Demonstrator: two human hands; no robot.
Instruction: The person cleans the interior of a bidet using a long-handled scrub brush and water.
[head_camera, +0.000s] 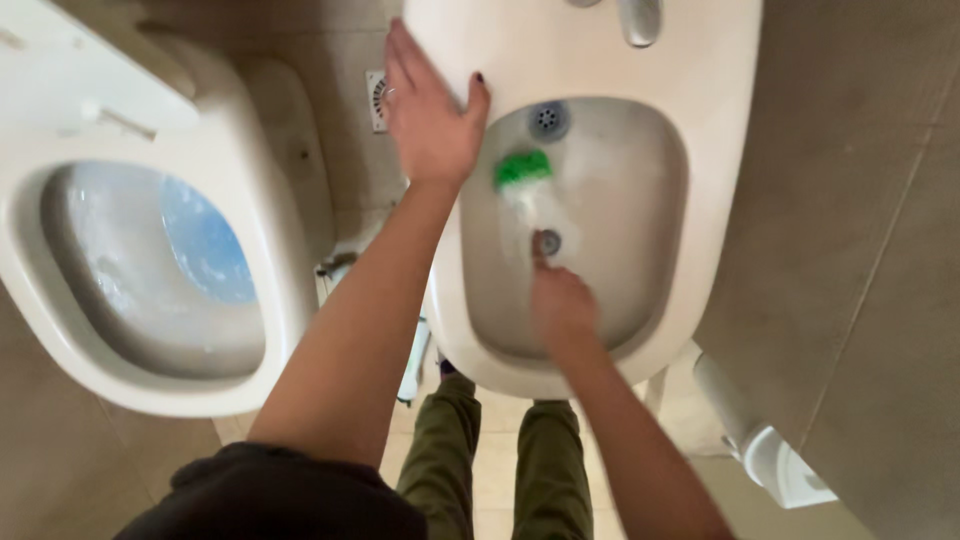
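Inside the white sink (700, 150) our right hand (562, 305) has its fingers wrapped around a green-headed brush (522, 168) (head at twelve o'clock of it), while our left hand (430, 110) lies flat, fingers wide, on the rim.

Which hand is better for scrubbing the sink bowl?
Probably the right hand: it holds the green brush inside the sink bowl. The left hand lies flat on the rim.

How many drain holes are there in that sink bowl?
2 show in the sink: a round overflow grille high on the bowl's back wall, and the main drain at the bottom, beside the right hand and the green brush. The hand may hide others.
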